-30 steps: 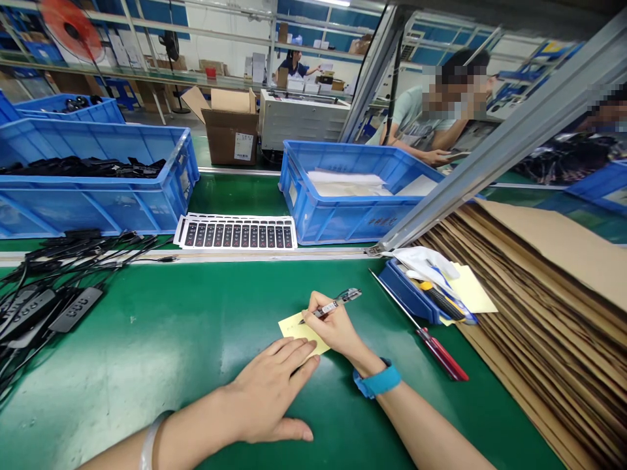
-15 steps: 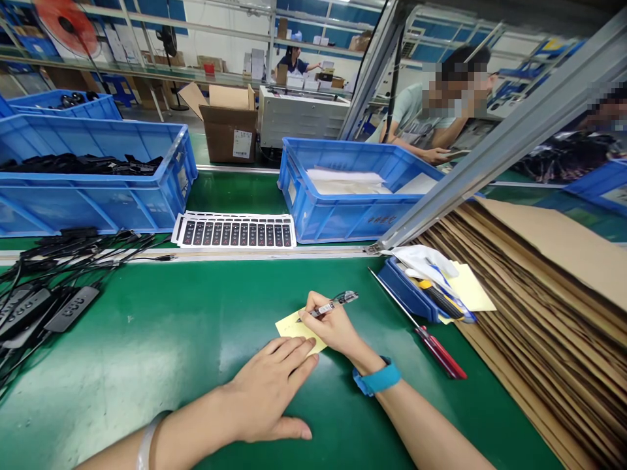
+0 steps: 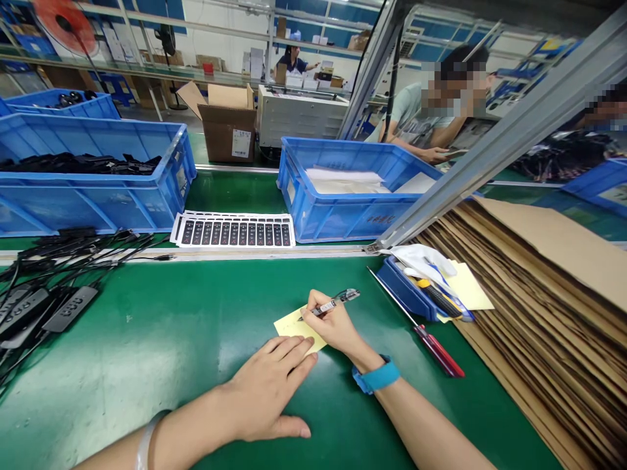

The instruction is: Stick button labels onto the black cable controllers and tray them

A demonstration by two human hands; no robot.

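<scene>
Yellow paper (image 3: 290,326) lies on the green tabletop (image 3: 196,313), partly under my left hand (image 3: 267,385), which rests flat with fingers nearly together and thumb spread. My right hand (image 3: 337,328) pinches a pen (image 3: 341,298) slantwise, its tip at the paper. From the head view I see a red-handled screwdriver (image 3: 439,352) to the right, beside a filled blue tray (image 3: 402,287), and past these a stack of flat cardboard (image 3: 539,313).

Pale yellow for the note (image 3: 286,326); clear and black for the pen (image 3: 337,300); green for the table (image 3: 181,313); red for the screwdriver handle (image 3: 439,352); white, patterned with dark panels, for the label sheet (image 3: 234,233) past the far edge.
</scene>
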